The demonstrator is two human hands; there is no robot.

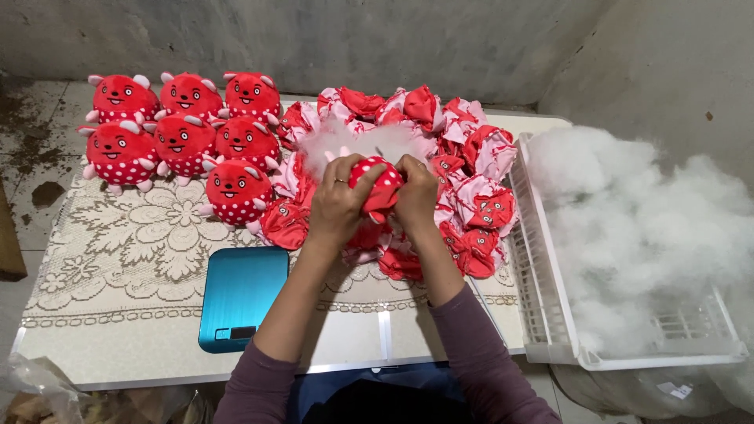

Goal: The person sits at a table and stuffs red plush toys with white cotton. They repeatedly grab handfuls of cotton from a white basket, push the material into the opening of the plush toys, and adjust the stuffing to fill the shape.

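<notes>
**Two hands packing a spotted toy skin**

Heaps of white stuffing (628,228) are spilling from the white crate (542,314) at the right; seven finished red toys (184,133) are waiting at the left. Both the left hand (338,200) and the right hand (416,192) are clenching the half-filled red toy skin (379,184) above the table (157,345). Judging by the grip, feeding fluff in small tufts is looking wisest.

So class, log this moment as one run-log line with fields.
left hand: grips red toy skin | right hand: grips same skin | stuffing tuft: behind hands | finished toys: left | scale: near
</notes>
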